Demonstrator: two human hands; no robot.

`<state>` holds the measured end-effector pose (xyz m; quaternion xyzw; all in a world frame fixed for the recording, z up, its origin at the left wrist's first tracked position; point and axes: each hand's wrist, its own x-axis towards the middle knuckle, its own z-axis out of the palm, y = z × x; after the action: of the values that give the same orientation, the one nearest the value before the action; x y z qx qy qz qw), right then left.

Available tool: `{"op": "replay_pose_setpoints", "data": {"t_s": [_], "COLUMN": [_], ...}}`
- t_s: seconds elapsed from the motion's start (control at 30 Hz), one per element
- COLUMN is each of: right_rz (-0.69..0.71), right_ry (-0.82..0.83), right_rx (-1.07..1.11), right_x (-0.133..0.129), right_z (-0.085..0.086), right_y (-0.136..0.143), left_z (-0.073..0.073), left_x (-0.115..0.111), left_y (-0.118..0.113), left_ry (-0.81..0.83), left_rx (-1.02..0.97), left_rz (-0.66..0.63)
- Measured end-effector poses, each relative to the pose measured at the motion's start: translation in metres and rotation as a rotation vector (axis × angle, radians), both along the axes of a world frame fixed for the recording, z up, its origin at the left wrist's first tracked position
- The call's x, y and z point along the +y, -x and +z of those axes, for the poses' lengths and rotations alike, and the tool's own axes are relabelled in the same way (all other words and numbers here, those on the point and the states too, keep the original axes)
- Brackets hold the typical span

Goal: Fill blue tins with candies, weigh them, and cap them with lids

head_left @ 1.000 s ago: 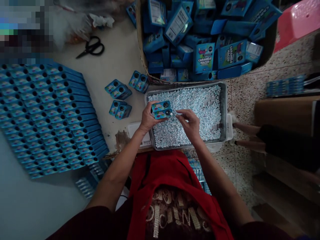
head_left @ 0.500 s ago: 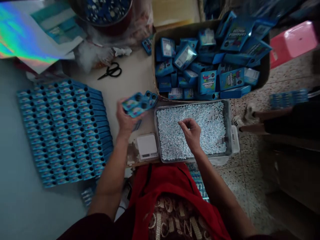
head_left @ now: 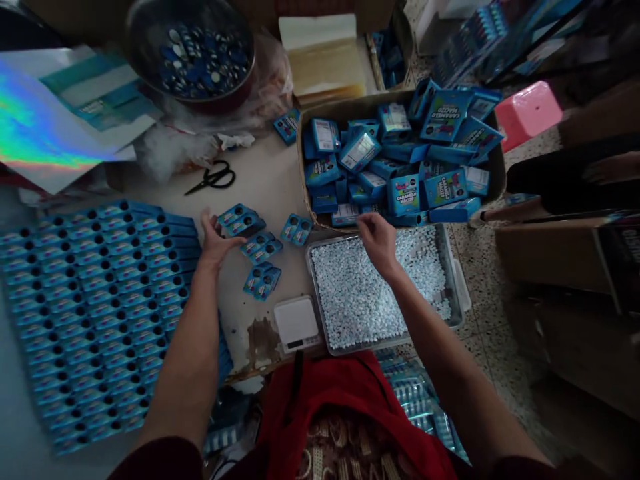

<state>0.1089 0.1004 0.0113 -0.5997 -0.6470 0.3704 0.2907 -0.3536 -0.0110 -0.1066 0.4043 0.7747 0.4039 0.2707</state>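
My left hand point(head_left: 216, 241) is at the table's left part, its thumb and fingers spread beside a small group of blue boxes with round holes point(head_left: 240, 221). More such boxes point(head_left: 261, 247) lie just right of its thumb, with others point(head_left: 262, 280) below and a pair point(head_left: 297, 229) nearer the tray. Over the upper part of a tray of small pale blue pellets point(head_left: 350, 293) hangs my right hand point(head_left: 379, 241), its fingers curled together in a pinch. What it holds, if anything, is too small to make out.
Many blue boxes stand in rows point(head_left: 100, 313) at left. A carton of blue packets point(head_left: 301, 167) is behind the tray. A white scale point(head_left: 297, 323), black scissors point(head_left: 214, 179) and a pot point(head_left: 200, 100) are on the table. A person's hand point(head_left: 613, 168) shows at right.
My left hand has moved left and opened, letting go of the blue boxes, which now lie on the table. My right hand remains curled, now nearer the tray's back edge. The view has shifted.
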Motion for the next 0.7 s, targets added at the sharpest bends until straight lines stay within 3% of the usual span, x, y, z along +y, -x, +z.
{"op": "replay_pose_setpoints", "data": {"t_s": [0.07, 0.1, 0.13, 0.2, 0.3, 0.4, 0.47, 0.53, 0.63, 0.7], "right_rz": [0.048, 0.066, 0.087, 0.108, 0.109, 0.154, 0.154, 0.110, 0.031, 0.010], "right_ry": [-0.074, -0.101, -0.135, -0.204, -0.201, -0.094, -0.071, -0.085, -0.110, -0.103], "right_rx": [-0.228, -0.330, -0.406, -0.477, -0.521, -0.612, -0.641, -0.627, -0.516, -0.353], "right_x": [0.042, 0.060, 0.076, 0.099, 0.115, 0.117, 0.115, 0.110, 0.096, 0.080], "right_z": [-0.007, -0.010, -0.014, -0.022, -0.035, -0.041, -0.040, -0.036, -0.030, -0.029], "right_y": [0.020, 0.030, 0.041, 0.061, 0.082, 0.089, 0.088, 0.084, 0.075, 0.067], "left_z": [0.025, 0.037, 0.048, 0.059, 0.052, 0.031, 0.022, 0.020, 0.035, 0.050], "left_x": [0.007, 0.020, 0.041, 0.098, 0.192, 0.253, 0.266, 0.261, 0.231, 0.203], "left_y": [-0.005, -0.014, -0.029, -0.077, -0.167, -0.222, -0.225, -0.213, -0.199, -0.206], "left_ry": [0.010, -0.030, -0.107, -0.262, -0.332, -0.189, -0.127, -0.151, -0.258, -0.309], "left_rx": [0.022, 0.071, 0.147, 0.254, 0.282, 0.249, 0.240, 0.219, 0.143, 0.036], "left_rz": [0.127, 0.154, 0.108, -0.116, -0.448, -0.487, -0.456, -0.425, -0.374, -0.371]}}
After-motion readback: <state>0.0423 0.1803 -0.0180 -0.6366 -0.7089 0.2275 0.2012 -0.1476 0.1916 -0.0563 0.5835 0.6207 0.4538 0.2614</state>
